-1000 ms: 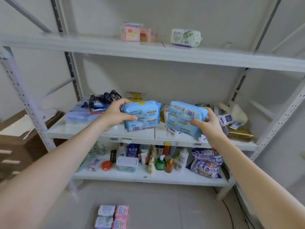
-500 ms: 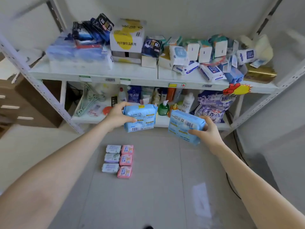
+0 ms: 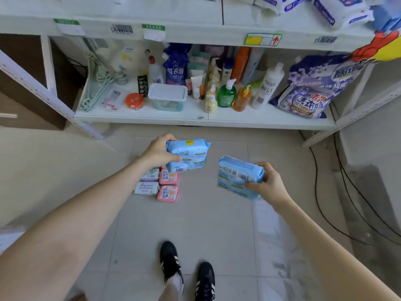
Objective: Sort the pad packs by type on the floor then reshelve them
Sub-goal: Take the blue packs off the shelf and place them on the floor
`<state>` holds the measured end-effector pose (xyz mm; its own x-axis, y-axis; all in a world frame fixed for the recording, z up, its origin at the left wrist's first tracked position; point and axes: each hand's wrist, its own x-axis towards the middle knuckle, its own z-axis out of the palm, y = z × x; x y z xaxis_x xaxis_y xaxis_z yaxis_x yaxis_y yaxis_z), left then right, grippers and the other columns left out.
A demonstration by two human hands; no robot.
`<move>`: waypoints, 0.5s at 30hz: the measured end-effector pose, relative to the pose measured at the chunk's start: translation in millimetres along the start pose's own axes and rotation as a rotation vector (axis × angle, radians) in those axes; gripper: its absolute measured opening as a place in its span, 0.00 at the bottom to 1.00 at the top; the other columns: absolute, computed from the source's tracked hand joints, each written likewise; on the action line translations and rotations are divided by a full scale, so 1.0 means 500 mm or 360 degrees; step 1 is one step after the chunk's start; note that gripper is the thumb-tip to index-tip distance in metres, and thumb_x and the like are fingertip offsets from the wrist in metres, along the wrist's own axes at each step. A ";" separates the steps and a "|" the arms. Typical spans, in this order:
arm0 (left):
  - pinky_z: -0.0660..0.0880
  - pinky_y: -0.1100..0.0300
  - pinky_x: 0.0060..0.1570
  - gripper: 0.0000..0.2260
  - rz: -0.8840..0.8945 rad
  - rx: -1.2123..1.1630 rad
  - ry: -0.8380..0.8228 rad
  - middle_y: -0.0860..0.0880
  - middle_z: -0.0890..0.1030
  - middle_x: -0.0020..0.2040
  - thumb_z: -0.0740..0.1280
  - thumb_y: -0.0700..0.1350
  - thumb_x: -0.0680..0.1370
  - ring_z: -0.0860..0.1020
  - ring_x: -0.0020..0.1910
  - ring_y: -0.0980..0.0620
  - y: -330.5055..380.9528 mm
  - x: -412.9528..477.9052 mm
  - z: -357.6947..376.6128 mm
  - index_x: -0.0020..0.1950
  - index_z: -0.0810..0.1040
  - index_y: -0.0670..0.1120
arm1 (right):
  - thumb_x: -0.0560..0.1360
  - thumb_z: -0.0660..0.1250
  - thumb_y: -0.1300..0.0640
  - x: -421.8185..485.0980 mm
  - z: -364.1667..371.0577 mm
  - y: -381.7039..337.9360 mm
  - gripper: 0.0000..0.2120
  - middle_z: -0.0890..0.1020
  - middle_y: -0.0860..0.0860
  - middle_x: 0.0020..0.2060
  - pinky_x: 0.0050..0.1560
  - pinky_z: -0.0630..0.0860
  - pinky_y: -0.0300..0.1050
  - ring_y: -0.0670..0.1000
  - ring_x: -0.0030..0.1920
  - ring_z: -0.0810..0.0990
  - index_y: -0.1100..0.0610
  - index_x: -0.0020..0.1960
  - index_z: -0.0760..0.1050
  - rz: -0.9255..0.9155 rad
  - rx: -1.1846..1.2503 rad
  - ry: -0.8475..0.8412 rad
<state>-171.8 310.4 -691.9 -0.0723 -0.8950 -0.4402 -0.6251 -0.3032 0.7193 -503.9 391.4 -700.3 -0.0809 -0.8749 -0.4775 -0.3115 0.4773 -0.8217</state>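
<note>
My left hand (image 3: 158,151) grips a light blue pad pack (image 3: 188,155) by its left edge, held above the floor. My right hand (image 3: 268,184) grips a second light blue pad pack (image 3: 238,175) from its right side, a little lower and to the right. On the floor tiles under the left pack lie two short columns of small packs: pale lavender-white packs (image 3: 146,187) on the left, pink packs (image 3: 167,193) on the right. The left blue pack hides the far end of both columns.
The bottom shelf (image 3: 204,118) ahead carries bottles, a lidded plastic box (image 3: 167,96), hangers and a purple detergent bag (image 3: 308,94). Black cables (image 3: 325,200) run over the floor at right. My black shoes (image 3: 186,272) stand below the hands. A brown cabinet (image 3: 21,83) stands at left.
The view has tilted down from the shelves to the floor. Both hands have come down with their blue packs, now over the floor next to the sorted small packs.
</note>
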 end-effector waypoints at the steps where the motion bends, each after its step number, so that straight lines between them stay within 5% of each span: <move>1: 0.78 0.56 0.38 0.18 -0.0008 0.0007 -0.0023 0.48 0.79 0.49 0.78 0.38 0.66 0.77 0.43 0.50 -0.022 0.030 0.006 0.47 0.73 0.51 | 0.64 0.77 0.67 0.022 0.016 0.020 0.23 0.81 0.49 0.45 0.32 0.75 0.33 0.46 0.42 0.80 0.47 0.50 0.73 0.0011 0.0005 -0.0009; 8: 0.78 0.51 0.47 0.18 0.0006 0.0075 -0.0161 0.47 0.80 0.50 0.79 0.39 0.65 0.79 0.47 0.48 -0.188 0.264 0.084 0.49 0.75 0.48 | 0.63 0.76 0.71 0.213 0.139 0.192 0.23 0.81 0.50 0.45 0.34 0.76 0.34 0.49 0.44 0.79 0.50 0.49 0.75 0.0056 0.0072 -0.0065; 15: 0.76 0.59 0.40 0.18 0.0062 0.0100 -0.0255 0.50 0.80 0.50 0.80 0.39 0.65 0.79 0.47 0.50 -0.391 0.499 0.228 0.46 0.74 0.52 | 0.63 0.75 0.72 0.436 0.273 0.411 0.23 0.82 0.53 0.48 0.44 0.80 0.44 0.50 0.49 0.80 0.54 0.52 0.75 0.0058 0.0120 -0.0184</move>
<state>-156.4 183.9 -1003.7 -0.2172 -0.8406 -0.4961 -0.6665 -0.2437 0.7046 -456.2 310.0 -1015.7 0.0202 -0.8437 -0.5364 -0.2382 0.5170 -0.8222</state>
